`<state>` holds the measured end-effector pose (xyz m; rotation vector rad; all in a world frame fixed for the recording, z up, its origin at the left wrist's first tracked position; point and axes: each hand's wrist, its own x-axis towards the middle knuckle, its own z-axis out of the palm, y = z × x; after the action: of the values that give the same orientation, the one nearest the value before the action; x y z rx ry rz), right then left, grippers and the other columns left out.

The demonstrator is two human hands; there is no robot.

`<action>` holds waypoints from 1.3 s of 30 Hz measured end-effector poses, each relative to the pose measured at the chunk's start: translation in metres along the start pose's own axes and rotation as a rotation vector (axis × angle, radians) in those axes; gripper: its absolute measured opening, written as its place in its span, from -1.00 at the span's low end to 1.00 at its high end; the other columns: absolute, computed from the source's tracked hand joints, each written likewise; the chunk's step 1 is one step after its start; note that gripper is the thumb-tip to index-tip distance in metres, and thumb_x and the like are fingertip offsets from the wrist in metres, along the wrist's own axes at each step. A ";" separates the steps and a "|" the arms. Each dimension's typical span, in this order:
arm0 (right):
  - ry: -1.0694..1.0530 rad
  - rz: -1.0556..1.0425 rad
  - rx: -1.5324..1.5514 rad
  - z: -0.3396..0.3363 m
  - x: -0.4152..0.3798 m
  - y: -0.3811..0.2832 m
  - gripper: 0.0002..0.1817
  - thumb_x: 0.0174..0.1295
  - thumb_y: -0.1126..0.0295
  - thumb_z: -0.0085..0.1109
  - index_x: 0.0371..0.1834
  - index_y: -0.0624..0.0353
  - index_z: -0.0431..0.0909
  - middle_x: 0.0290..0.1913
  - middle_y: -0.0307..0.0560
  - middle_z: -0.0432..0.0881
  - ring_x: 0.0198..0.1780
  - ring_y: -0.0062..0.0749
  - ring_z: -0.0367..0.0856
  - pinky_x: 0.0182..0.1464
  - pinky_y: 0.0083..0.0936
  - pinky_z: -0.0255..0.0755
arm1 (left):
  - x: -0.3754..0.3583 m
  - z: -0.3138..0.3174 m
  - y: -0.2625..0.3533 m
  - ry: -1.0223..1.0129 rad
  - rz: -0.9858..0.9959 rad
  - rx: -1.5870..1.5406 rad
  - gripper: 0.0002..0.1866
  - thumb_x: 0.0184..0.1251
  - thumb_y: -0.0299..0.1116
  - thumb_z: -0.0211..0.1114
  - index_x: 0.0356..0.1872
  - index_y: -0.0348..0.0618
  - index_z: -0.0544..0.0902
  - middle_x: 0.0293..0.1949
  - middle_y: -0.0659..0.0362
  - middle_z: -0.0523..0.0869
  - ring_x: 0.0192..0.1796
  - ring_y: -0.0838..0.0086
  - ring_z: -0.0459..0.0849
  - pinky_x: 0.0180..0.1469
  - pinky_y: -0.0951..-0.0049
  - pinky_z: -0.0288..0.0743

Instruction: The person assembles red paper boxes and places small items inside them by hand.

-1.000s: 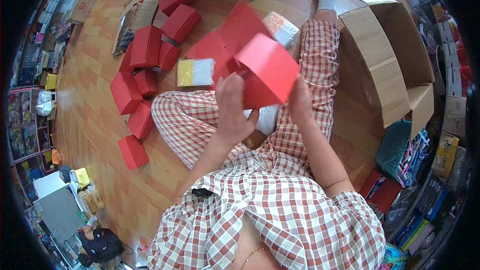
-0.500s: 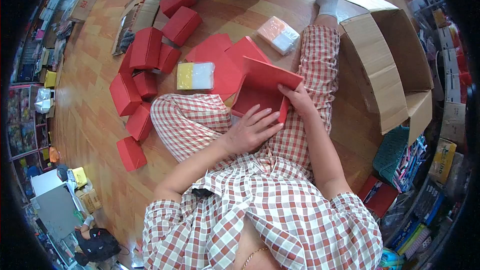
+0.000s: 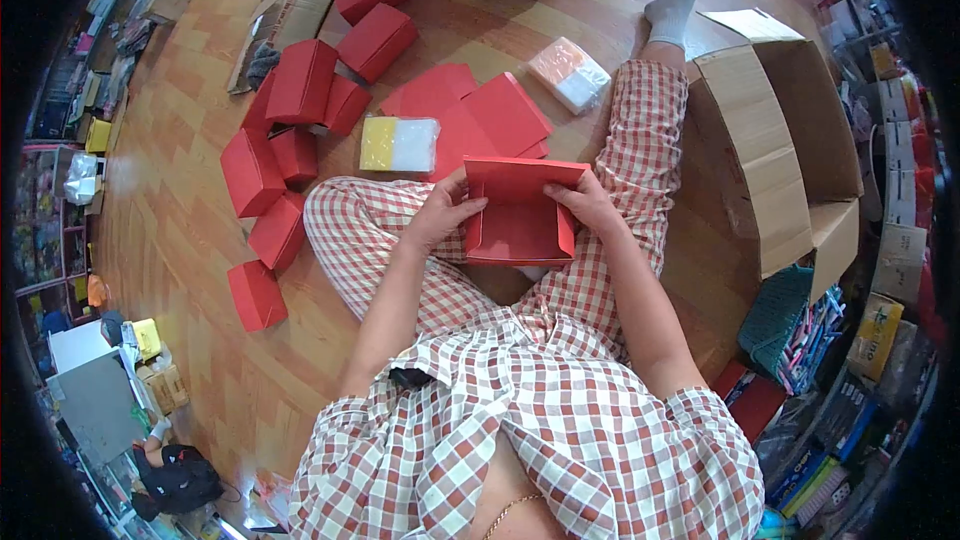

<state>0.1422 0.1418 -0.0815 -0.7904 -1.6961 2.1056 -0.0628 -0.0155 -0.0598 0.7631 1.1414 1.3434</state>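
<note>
An open red cardboard box (image 3: 520, 230) is held over my lap, its lid flap standing up at the far side and its inside showing nothing. My left hand (image 3: 440, 212) grips its left wall, thumb over the edge. On the opposite wall my right hand (image 3: 584, 202) has its thumb inside and its fingers outside, partly hidden. Beyond the box lie flat red card sheets (image 3: 480, 125). A plastic-wrapped yellow and white pack (image 3: 399, 144) rests at their left edge, and an orange and white pack (image 3: 569, 75) lies to their right.
Several folded red boxes (image 3: 302, 82) are heaped on the wood floor at left. A large open brown carton (image 3: 745, 140) stands at right, near a teal basket (image 3: 773, 320) of pens. Packed shelves line both sides. Another person (image 3: 178, 478) is at lower left.
My left hand has moved from the box's near edge to its left wall. The box has turned to face me squarely, with its lid flap upright at the back.
</note>
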 end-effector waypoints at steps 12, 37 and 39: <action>0.110 0.069 0.165 -0.007 -0.001 0.009 -0.73 0.32 0.29 0.16 -0.04 0.22 0.62 -0.14 -0.31 0.66 -0.13 -0.67 0.55 -0.05 -0.57 0.40 | 0.027 -0.082 0.002 0.468 -0.021 0.810 -0.25 0.07 -0.35 0.42 0.34 -0.06 0.30 0.29 0.06 0.39 0.32 0.27 0.34 0.32 0.24 0.27; 0.004 0.089 0.011 -0.004 0.000 -0.012 -0.72 0.27 0.43 -0.03 -0.06 0.30 0.59 -0.10 -0.26 0.64 -0.06 -0.61 0.52 0.05 -0.59 0.35 | -0.016 0.039 0.059 -0.186 0.584 0.515 -0.01 -0.09 -0.30 0.57 0.38 -0.25 0.17 0.30 0.05 0.38 0.34 0.34 0.35 0.38 0.29 0.23; -0.005 0.109 -0.105 -0.004 -0.008 -0.019 -0.71 0.25 0.43 -0.03 -0.05 0.31 0.58 -0.09 -0.27 0.63 -0.08 -0.61 0.51 0.04 -0.59 0.35 | -0.010 0.052 0.064 -0.030 0.178 0.406 0.05 -0.21 -0.52 0.59 0.39 -0.25 0.13 0.31 0.08 0.35 0.34 0.36 0.34 0.37 0.36 0.21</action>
<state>0.1488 0.1453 -0.0618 -0.9288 -1.8177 2.1039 -0.0352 -0.0077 0.0177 1.1977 1.3678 1.2523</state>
